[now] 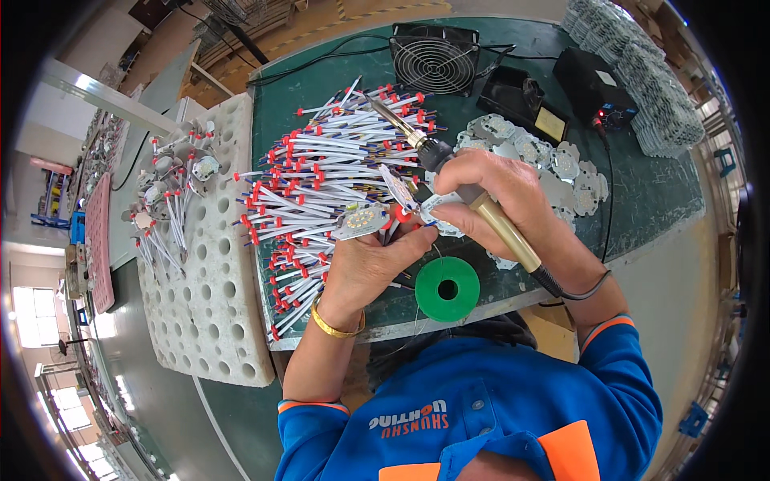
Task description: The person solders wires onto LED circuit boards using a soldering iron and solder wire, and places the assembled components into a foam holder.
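Observation:
My right hand [517, 192] is wrapped round a soldering iron [507, 236], its metal tip pointing up and away to the left over the wires. Its thumb and fingertips come close to my left hand [361, 268], which is closed on a white wire with a red connector [403, 214]. Round LED boards, one flat [362, 221] and one tilted [396, 187], sit at the left fingers; whether the hand grips both I cannot tell. Just below the fingers lies a green spool of solder wire [425, 298]. Behind the left hand spreads a heap of white wires [321, 188] with red connectors.
Loose LED boards [589, 188] lie to the right. Along the back stand a fan [434, 64], a black iron holder [513, 92] with a yellow sponge, a black soldering station [589, 88] and stacked boards [654, 88]. A white foam tray with holes [204, 321] holds wired boards on the left.

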Available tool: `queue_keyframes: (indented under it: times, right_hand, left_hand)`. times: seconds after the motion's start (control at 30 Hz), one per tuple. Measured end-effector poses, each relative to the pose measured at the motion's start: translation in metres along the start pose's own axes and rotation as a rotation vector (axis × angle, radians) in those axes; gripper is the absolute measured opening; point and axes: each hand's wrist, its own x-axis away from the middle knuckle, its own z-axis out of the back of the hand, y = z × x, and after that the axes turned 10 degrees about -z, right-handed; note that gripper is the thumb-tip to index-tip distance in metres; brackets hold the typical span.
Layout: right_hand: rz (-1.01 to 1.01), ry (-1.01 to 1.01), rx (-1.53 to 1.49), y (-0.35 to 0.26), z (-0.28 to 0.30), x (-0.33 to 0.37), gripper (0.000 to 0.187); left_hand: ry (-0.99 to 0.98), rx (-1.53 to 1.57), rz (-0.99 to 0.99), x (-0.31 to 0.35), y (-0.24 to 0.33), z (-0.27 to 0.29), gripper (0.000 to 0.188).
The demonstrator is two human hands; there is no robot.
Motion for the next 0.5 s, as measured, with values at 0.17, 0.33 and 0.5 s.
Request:
queue_keyframes:
  times: [0.17,0.33,0.5]
  right_hand:
    - [-0.055,0.088,-0.017,-0.004,0.000,0.003,0.029]
    - [0.018,0.291,-0.023,-0.016,0.011,0.029,0.027]
    - [0.243,0.219,-0.009,-0.015,0.020,0.064,0.050]
  left_hand:
    - [0.086,-0.002,0.035,0.009,0.004,-0.003,0.017]
    - [0.259,0.164,-0.098,0.024,0.007,-0.008,0.014]
    - [0.294,0.204,-0.141,0.029,0.009,-0.014,0.013]
